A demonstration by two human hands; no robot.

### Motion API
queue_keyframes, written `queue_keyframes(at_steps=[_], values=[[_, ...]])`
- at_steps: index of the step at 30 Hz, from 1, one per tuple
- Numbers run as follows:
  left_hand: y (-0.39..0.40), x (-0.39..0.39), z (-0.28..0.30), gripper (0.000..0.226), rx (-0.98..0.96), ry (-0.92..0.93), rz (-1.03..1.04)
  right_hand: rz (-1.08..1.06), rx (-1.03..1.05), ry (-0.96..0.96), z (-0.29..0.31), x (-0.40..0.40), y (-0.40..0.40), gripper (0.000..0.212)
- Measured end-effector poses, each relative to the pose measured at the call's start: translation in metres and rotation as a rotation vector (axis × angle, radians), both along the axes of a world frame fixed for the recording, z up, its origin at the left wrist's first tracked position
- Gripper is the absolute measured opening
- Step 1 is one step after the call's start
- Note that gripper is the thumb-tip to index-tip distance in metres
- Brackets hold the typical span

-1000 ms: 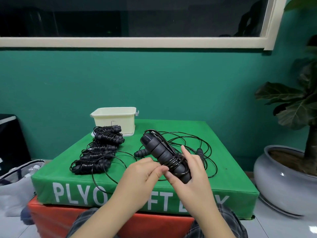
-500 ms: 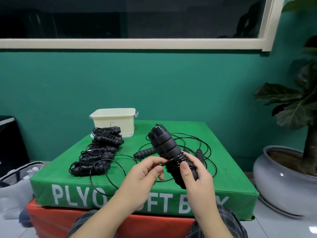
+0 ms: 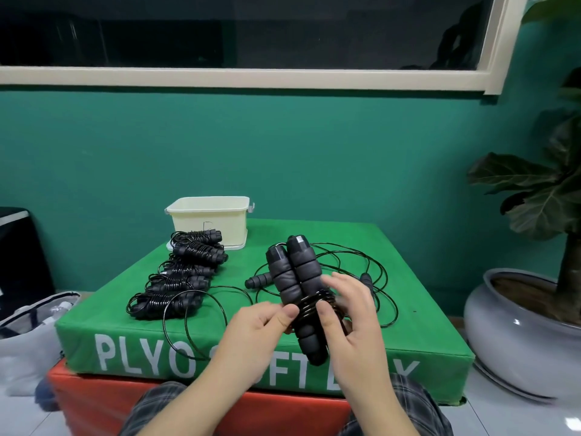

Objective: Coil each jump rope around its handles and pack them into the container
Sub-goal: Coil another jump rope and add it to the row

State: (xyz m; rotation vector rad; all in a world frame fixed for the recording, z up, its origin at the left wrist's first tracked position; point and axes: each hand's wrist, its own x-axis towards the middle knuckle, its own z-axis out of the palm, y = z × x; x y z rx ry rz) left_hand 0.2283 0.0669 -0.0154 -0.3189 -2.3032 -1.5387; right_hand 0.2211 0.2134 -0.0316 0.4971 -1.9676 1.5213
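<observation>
Two black jump rope handles (image 3: 298,287) stand side by side, nearly upright, over the front of the green plyo box (image 3: 418,338). A few turns of black cord circle their middle. My right hand (image 3: 349,316) grips the handles around those turns. My left hand (image 3: 261,325) pinches the cord just left of the handles. The loose cord (image 3: 195,316) loops down over the box's front edge. Several coiled jump ropes (image 3: 185,278) lie in a row on the left. A cream container (image 3: 209,220) stands at the back left. Another uncoiled rope (image 3: 361,278) lies behind my hands.
A large grey planter (image 3: 515,338) with a leafy plant stands on the floor to the right. A white bag (image 3: 28,338) and a dark case sit on the floor to the left. The green box rests on a red block (image 3: 94,401).
The handles have tipped from a leftward slant to nearly upright. My left hand has drawn the cord round them, and the loose loop at the front has shrunk.
</observation>
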Motion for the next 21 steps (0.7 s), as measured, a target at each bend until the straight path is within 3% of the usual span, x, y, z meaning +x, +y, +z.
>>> queue_keyframes(at_steps=[3, 10, 13, 16, 21], values=[[-0.005, -0.007, -0.009, 0.049, -0.05, 0.113, 0.053, 0.029, 0.114, 0.045, 0.003, 0.0, 0.003, 0.031], [-0.003, -0.002, -0.002, 0.025, -0.158, 0.297, 0.017, -0.017, 0.306, -0.052, 0.002, 0.0, 0.002, 0.084], [0.0, 0.0, 0.001, 0.026, -0.161, 0.304, -0.014, -0.045, 0.271, -0.14, -0.002, 0.0, -0.001, 0.098], [-0.002, 0.002, 0.007, 0.014, -0.154, 0.291, -0.028, -0.031, 0.198, -0.185, -0.002, 0.0, -0.001, 0.084], [-0.008, 0.003, 0.012, 0.039, 0.006, 0.171, -0.084, 0.031, 0.01, -0.216, 0.002, 0.006, -0.002, 0.048]])
